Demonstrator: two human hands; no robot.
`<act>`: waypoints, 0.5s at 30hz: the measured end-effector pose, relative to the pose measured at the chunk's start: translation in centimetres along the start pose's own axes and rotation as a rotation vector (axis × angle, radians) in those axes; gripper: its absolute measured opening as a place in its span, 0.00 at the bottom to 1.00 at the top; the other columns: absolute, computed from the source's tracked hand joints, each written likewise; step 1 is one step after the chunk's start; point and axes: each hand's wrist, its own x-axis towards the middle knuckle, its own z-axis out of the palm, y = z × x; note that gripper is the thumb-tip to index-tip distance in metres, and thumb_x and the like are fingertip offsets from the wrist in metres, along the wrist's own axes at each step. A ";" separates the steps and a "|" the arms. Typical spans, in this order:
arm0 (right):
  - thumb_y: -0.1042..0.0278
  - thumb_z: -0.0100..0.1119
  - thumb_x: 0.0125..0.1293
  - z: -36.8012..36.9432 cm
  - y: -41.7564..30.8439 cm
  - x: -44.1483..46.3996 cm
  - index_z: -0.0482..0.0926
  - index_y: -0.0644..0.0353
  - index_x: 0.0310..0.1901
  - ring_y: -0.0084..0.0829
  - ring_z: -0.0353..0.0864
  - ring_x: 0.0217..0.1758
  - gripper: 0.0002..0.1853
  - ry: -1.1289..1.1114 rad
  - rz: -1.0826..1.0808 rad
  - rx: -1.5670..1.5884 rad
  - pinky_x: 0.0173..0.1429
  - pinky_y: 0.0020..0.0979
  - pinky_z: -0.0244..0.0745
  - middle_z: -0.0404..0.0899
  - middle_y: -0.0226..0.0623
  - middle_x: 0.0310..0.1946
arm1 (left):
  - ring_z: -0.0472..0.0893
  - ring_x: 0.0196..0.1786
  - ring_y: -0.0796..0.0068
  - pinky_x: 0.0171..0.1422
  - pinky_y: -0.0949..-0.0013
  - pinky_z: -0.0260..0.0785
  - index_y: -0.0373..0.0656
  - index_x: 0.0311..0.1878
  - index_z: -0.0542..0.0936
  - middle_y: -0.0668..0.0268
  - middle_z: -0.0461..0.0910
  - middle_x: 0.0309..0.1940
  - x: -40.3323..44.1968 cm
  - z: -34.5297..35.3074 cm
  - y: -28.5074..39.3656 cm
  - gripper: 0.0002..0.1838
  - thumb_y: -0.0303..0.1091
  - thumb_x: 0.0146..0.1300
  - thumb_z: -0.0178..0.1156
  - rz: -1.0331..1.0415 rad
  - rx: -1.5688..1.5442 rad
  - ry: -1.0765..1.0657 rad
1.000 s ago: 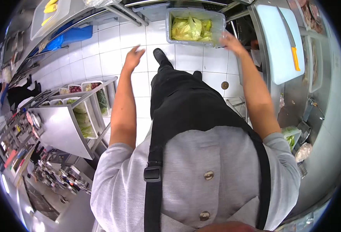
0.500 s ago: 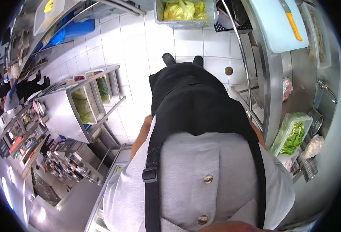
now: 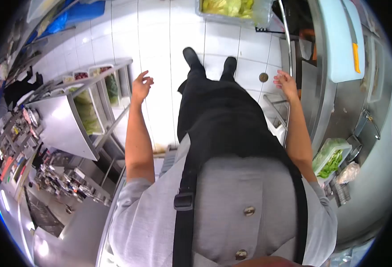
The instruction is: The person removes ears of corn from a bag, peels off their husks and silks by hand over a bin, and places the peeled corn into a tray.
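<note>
Holding out two empty bare hands, one on either side of the body: curling the left hand [image 3: 142,86] loosely, with fingers half open and parted, just beside a silver metal rack [image 3: 58,124]; extending the right hand [image 3: 286,84] too, with fingers spread and slightly bent, at a stainless-steel tubular rail [image 3: 287,44], not showing clearly whether touching it. Wearing a grey buttoned shirt [image 3: 227,196] beneath a black apron [image 3: 225,115] with straps. Having on the left, within the rack, pale green leaves [image 3: 87,116] in a white rectangular tray. Having on the right a long stainless-steel counter [image 3: 327,95], with a clear plastic tub [image 3: 322,155] of bright green leaves nearer the body and, farther forward, a pale-blue cutting board [image 3: 336,53] bearing an orange-handled knife [image 3: 356,58]. Standing in black shoes [image 3: 190,57] on white floor tiles [image 3: 156,31], left of a round brownish drain [image 3: 263,77]. Looking, beyond the shoes, onto a translucent plastic bin [image 3: 267,13] containing yellow-green leaves [image 3: 227,6], partly cut off at the top edge. Seeing, forward left, bright blue plastic sheeting [image 3: 78,13].
</note>
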 end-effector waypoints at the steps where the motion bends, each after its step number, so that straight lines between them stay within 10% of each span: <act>1: 0.64 0.56 0.74 0.9 -0.8 -1.1 0.74 0.59 0.65 0.26 0.86 0.43 0.20 -0.019 -0.009 -0.023 0.47 0.28 0.78 0.85 0.35 0.46 | 0.85 0.46 0.71 0.46 0.70 0.77 0.36 0.69 0.71 0.60 0.83 0.47 0.5 -0.8 -0.8 0.27 0.33 0.69 0.62 -0.016 0.032 -0.014; 10: 0.63 0.57 0.74 2.6 -1.7 -4.1 0.77 0.62 0.61 0.23 0.85 0.41 0.19 -0.075 0.053 -0.129 0.45 0.25 0.77 0.85 0.33 0.44 | 0.87 0.40 0.66 0.52 0.66 0.76 0.35 0.61 0.79 0.53 0.87 0.42 2.1 -6.8 -4.6 0.23 0.34 0.63 0.64 0.037 0.349 -0.151; 15: 0.60 0.60 0.73 1.9 -19.5 -4.3 0.82 0.63 0.43 0.19 0.78 0.34 0.12 -0.058 -0.281 -0.007 0.41 0.23 0.72 0.81 0.28 0.34 | 0.77 0.30 0.81 0.35 0.76 0.68 0.34 0.43 0.83 0.67 0.82 0.27 2.5 -6.6 12.2 0.14 0.38 0.70 0.62 0.037 -0.186 0.099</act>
